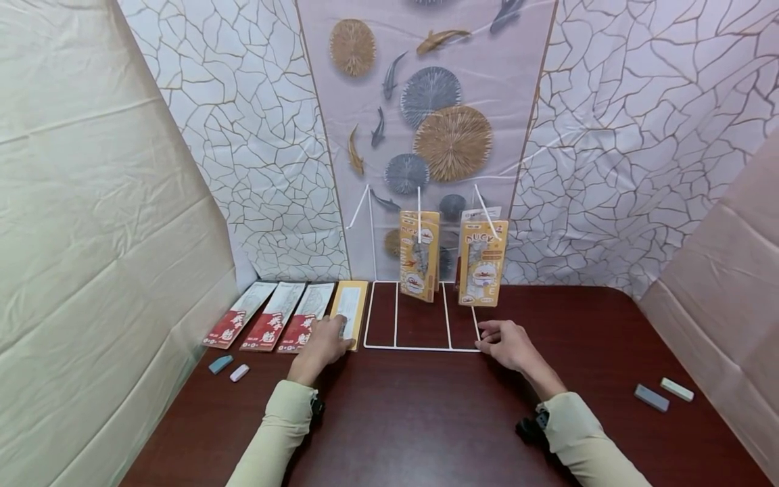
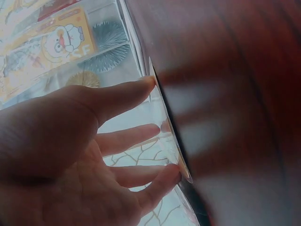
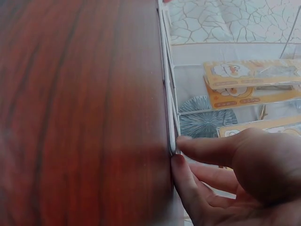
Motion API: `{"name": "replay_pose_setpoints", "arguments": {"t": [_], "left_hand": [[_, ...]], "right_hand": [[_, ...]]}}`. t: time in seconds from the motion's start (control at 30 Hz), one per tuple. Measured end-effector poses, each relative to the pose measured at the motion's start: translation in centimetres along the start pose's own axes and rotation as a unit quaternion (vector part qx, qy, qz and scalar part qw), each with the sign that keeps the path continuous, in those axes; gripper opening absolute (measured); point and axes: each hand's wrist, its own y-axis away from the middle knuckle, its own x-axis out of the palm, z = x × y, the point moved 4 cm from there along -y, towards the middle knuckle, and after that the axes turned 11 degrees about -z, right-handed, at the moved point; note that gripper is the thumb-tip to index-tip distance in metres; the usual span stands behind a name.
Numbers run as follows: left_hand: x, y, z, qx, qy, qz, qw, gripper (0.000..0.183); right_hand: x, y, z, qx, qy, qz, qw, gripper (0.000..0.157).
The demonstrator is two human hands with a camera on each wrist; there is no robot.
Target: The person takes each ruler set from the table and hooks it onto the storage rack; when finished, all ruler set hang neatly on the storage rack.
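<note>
My left hand spans a yellow carded pack lying face down at the right end of a row of packs. In the left wrist view the thumb and fingertips hold the thin pack at its opposite edges, close over the table. My right hand pinches the front right corner of a white wire display rack. Thumb and index finger meet on the wire in the right wrist view. Two groups of yellow duck packs hang from the rack's middle and right hooks.
Three red-and-white packs lie left of the yellow one. Blue and white small blocks sit at the left; grey and pale ones at the right. Patterned cloth hangs behind the table.
</note>
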Motion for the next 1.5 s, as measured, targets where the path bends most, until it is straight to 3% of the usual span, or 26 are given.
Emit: {"name": "replay_pose_setpoints", "arguments": {"t": [0.27, 0.43, 0.7, 0.97, 1.17, 1.33, 1.5], "left_hand": [[0.0, 0.0, 0.0, 0.008, -0.001, -0.012, 0.9999, 0.047], [-0.3, 0.1, 0.0, -0.027, 0.023, -0.025, 0.9991, 0.063], [-0.3, 0.1, 0.5, -0.099, 0.062, -0.015, 0.9931, 0.093], [-0.3, 0.1, 0.9, -0.133, 0.087, -0.011, 0.9872, 0.108], [-0.3, -0.1, 1.2, -0.137, 0.107, -0.011, 0.9847, 0.099], [-0.4, -0.4, 1.2, -0.144, 0.14, -0.027, 0.9793, 0.076], [-0.3, -0.4, 1.2, -0.161, 0.206, -0.036, 0.9645, 0.059]], "right_hand": [[0.0, 0.0, 0.0, 0.0, 0.0, -0.002, 1.0, 0.042], [0.1, 0.0, 0.1, 0.004, 0.002, 0.002, 1.0, 0.042], [0.1, 0.0, 0.0, 0.008, 0.002, 0.004, 1.0, 0.042], [0.2, 0.0, -0.2, 0.008, -0.002, 0.001, 1.0, 0.041], [0.2, 0.0, -0.3, 0.011, -0.005, 0.002, 1.0, 0.042], [0.3, 0.0, -0.4, 0.01, -0.008, 0.0, 1.0, 0.041], [0.2, 0.0, -0.4, 0.019, -0.011, 0.002, 1.0, 0.042]]}}
